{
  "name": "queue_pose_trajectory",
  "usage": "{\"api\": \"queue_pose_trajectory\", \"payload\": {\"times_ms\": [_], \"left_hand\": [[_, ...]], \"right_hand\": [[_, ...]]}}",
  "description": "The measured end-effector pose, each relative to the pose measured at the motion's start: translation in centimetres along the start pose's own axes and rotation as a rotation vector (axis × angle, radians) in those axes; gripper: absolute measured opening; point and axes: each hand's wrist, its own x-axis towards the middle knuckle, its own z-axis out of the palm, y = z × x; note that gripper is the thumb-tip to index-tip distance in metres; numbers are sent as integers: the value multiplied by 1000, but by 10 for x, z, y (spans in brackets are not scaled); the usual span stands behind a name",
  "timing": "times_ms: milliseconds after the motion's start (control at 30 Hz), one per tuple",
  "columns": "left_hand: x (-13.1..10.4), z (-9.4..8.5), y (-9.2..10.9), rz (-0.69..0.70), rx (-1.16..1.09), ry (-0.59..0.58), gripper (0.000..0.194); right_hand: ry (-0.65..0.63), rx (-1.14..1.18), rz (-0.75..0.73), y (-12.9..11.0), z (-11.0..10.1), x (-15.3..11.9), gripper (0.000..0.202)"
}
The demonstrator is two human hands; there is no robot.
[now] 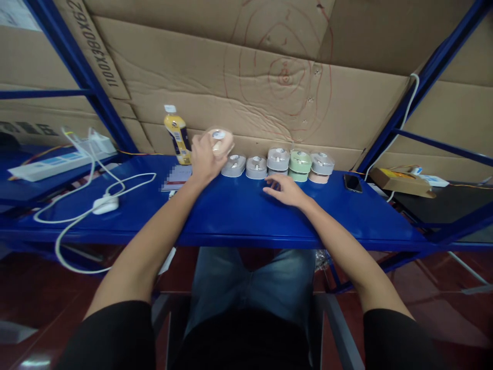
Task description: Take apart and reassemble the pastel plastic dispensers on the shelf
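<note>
My left hand [204,156] is wrapped round a peach-coloured case [222,142] with a clear lid, tilted and raised at the left end of a row of similar cases. Beside it on the blue table are a grey case [234,165] and another grey case [256,167], each single. Further right stand two-high stacks, topped by a grey case [278,159], a green case [300,161] and a grey case [322,163]. My right hand [283,189] hovers in front of the stacks, fingers apart, holding nothing.
A yellow drink bottle [178,134] stands at the back left, near a purple booklet [177,177]. White cables and an adapter [105,204] lie further left. A phone [353,183] and an open carton [402,182] are on the right. Cardboard [185,67] backs the table [246,216].
</note>
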Motion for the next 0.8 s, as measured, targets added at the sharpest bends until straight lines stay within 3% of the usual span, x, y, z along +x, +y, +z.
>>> {"api": "queue_pose_trajectory", "payload": {"times_ms": [67,133,200,267,400,533,633,700,800], "left_hand": [[-13,0,14,191,-108,-66,85],[-30,4,30,350,-241,-240,81],[-48,12,45,416,-390,-379,91],[-64,19,55,424,-476,-489,100],[-80,28,58,366,-555,-597,115],[-81,34,49,284,-631,-665,122],[-81,36,44,274,-651,-650,124],[-81,34,44,307,-594,-620,117],[-83,28,47,431,-474,-637,80]], "right_hand": [[168,-14,-19,-3,-5,0,56],[252,-41,-46,-4,-11,-1,81],[199,-69,-84,-4,-15,-1,108],[62,-70,-115,-2,-16,-2,121],[-147,-69,-103,0,-9,-3,109],[-177,-91,-61,-4,-4,-2,106],[-147,-47,-23,-3,-12,-1,97],[-76,-7,18,2,-22,-2,91],[77,27,109,12,-41,-4,85]]}}
